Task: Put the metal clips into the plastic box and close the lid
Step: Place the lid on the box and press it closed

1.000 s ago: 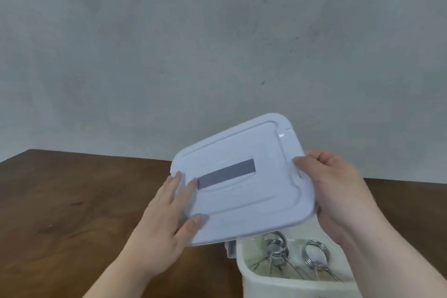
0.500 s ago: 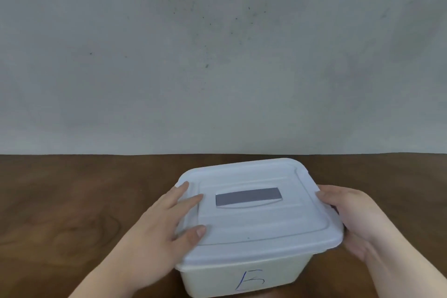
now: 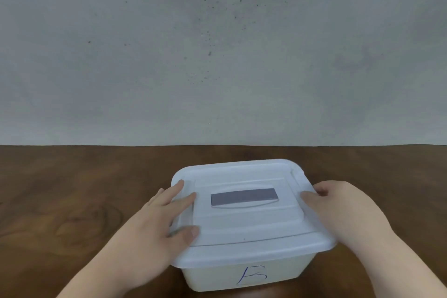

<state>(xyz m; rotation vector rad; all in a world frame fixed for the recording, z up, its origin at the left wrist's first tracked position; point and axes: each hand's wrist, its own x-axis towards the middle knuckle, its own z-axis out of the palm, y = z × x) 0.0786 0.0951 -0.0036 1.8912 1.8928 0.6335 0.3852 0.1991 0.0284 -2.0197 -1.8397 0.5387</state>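
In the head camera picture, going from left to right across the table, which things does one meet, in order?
left hand → grey strip at the middle of the lid → right hand. Both hands rest on the lid's side edges; the plastic box sits under the lid.

A plain grey wall [image 3: 217, 51] fills the upper half of the view, its matt face mottled with faint darker patches and sprinkled with small dark specks, thickest near the middle and toward the upper right. Below it a dark brown wooden surface [image 3: 72, 189] runs the full width, meeting the wall in a nearly straight, level line, with swirling grain and a knot-like ring showing on the left side. The light is soft and even, without hard shadows or bright spots.
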